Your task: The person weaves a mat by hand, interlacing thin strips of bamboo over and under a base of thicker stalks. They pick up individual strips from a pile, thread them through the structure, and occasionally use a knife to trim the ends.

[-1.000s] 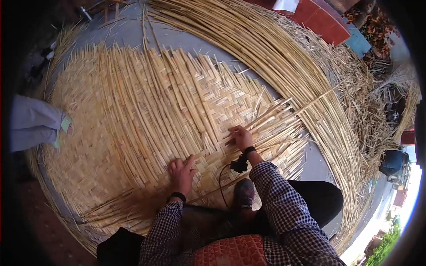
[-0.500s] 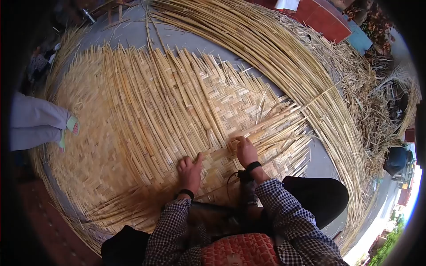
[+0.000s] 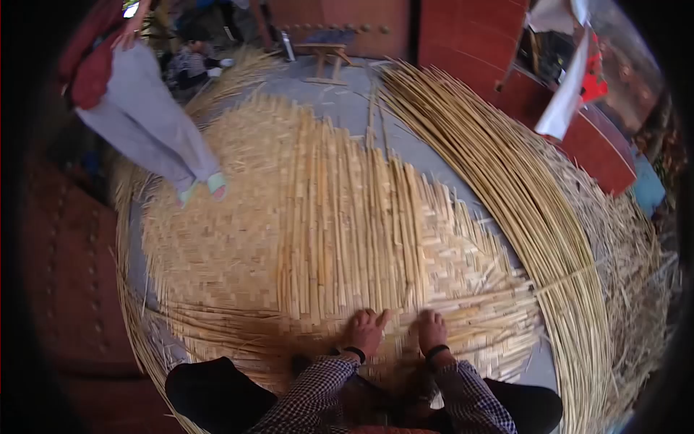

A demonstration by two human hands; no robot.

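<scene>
A large mat of woven flat strips (image 3: 210,246) covers the ground before me, in a herringbone pattern. Long split reeds (image 3: 347,224) lie side by side across its middle, pointing away from me. My left hand (image 3: 367,331) rests on the weave at the near ends of these reeds, its fingers spread. To its right, my right hand (image 3: 432,331) is on the mat with fingers curled down; whether they pinch a strip is hidden. Loose crosswise strips (image 3: 491,311) extend to the right of it, and more (image 3: 217,322) to the left.
A long bundle of reeds (image 3: 499,173) curves along the right side, with a husk pile (image 3: 622,267) beyond. A person in grey trousers (image 3: 148,108) stands on the mat's far left. Another person (image 3: 191,65) is low down behind. A small stool (image 3: 325,54) stands at the back.
The view has tilted up and turned, showing more of the standing person and the stool. My right hand has come back from the strips at the right and is now nearly level with my left.
</scene>
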